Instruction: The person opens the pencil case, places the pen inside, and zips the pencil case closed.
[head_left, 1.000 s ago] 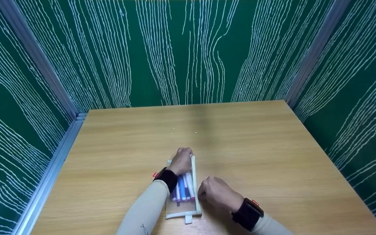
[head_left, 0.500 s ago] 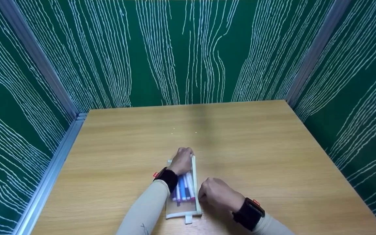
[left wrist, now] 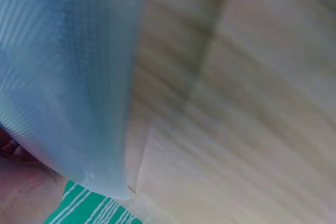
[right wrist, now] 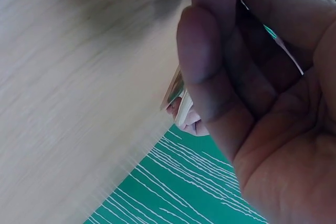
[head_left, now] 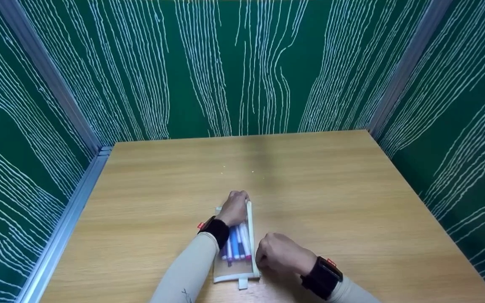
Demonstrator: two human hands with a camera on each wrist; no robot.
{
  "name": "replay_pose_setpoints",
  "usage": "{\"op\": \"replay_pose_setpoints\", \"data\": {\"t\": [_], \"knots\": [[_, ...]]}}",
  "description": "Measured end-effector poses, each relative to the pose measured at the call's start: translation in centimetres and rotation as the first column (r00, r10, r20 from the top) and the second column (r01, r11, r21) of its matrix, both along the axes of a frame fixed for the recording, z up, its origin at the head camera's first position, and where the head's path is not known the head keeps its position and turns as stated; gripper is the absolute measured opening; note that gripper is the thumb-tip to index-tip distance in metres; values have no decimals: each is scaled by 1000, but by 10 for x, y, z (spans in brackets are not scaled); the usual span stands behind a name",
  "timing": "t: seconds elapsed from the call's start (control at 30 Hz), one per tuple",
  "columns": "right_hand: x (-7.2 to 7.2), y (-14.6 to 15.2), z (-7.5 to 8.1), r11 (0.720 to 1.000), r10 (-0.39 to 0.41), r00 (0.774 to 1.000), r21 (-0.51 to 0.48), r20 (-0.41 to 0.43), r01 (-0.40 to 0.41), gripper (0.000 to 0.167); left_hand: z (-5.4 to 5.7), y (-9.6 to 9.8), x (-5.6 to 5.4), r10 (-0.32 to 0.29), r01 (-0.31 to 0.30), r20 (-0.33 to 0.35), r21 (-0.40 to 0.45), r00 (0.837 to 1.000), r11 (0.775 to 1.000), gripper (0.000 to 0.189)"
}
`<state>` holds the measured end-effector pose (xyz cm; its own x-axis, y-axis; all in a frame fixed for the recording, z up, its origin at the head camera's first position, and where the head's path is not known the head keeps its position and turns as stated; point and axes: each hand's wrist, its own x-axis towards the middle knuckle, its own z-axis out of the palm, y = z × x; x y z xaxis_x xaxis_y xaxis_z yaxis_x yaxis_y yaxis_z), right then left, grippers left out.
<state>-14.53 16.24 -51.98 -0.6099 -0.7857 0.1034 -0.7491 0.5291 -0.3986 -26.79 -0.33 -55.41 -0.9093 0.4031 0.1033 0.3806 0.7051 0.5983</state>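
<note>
A see-through pencil case (head_left: 230,277) with pale edging lies lengthwise on the table, several blue, white and purple pens (head_left: 235,246) inside it. My left hand (head_left: 234,207) grips its far end, with the fingertips hidden. Beside the right edge, my right hand (head_left: 282,253) has curled fingers, thumb and forefinger pinching at the zipper edge; the pull itself is hidden. The right wrist view shows that right hand (right wrist: 283,114) close up, its pinch near the top border. In the left wrist view the pencil case's (left wrist: 79,77) clear side bulges beside the palm.
The wooden table (head_left: 162,176) carries a few tiny pale specks (head_left: 252,171) beyond the case. Green walls (head_left: 141,63) with white wavy lines stand at the back and sides. A metal rail (head_left: 67,210) runs along the left edge.
My right hand has slid slightly toward me along the pencil case's right edge. The left hand and the case stay in place.
</note>
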Motion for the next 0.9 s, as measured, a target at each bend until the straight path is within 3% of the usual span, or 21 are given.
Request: {"op": "replay_pose_setpoints", "data": {"t": [0.37, 0.63, 0.9], "knots": [[3, 1, 3, 998, -25, 997, 56, 66, 21, 26, 7, 0, 2, -3, 3, 34, -1, 999, 1000, 14], [4, 1, 5, 983, -43, 998, 182, 42, 35, 15, -1, -1, -1, -21, 20, -41, -24, 999, 1000, 15], [6, 0, 4, 982, -15, 999, 189, 38, 7, 16, -4, 0, -3, -11, 11, -3, -33, 1000, 999, 20]]}}
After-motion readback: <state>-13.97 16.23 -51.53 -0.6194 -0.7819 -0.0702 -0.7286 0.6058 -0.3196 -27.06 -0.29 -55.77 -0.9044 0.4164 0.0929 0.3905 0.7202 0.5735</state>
